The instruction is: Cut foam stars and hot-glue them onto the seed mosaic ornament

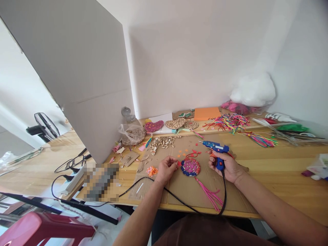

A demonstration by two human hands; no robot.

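"Blue plastic is noticed first; by which hand is it held?"

"A hot glue gun (214,147) is gripped by the right hand (230,167), with the fingers wrapped around its handle. Its nozzle is pointed to the left, and a small red light is seen on its side."

"And by the left hand (166,169), what is held?"

"A small red piece (179,164) is pinched between the fingertips, just beside the round ornament (191,167). Whether the ornament is touched, it cannot be told."

"Where is this ornament placed?"

"It is laid flat on a cardboard sheet (235,194) on the table (282,177), between the two hands. It is covered with shell-like pieces, coloured pink in the middle and blue and red around. On its near side, a pink tassel (208,194) is spread."

"Which things are found around?"

"Beyond the ornament, small orange stars (186,150) are scattered. To the left of the left hand, orange pieces (152,171) are heaped. Farther back, pale shells (164,144) are piled, and multicoloured tassels (230,122) are gathered at the right. From the gun, a black cable (225,191) is led down."
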